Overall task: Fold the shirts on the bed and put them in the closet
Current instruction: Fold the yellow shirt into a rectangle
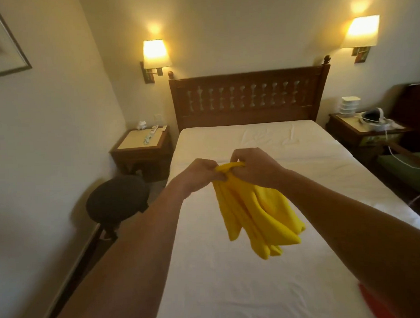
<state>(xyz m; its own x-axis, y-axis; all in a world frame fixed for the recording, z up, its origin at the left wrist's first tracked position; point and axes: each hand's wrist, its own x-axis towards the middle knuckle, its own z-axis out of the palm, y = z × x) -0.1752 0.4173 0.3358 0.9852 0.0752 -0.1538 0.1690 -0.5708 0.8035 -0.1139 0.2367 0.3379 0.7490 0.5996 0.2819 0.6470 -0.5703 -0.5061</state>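
A yellow shirt hangs bunched in the air above the white bed. My left hand and my right hand both pinch its top edge, close together, knuckles up. The cloth droops in loose folds below them without touching the sheet. A strip of red-orange fabric shows at the bed's lower right edge, mostly hidden by my right forearm. No closet is in view.
A wooden headboard stands at the far end. A nightstand with a remote is at the left, another nightstand with containers and a cable at the right. A dark round stool stands in the left aisle.
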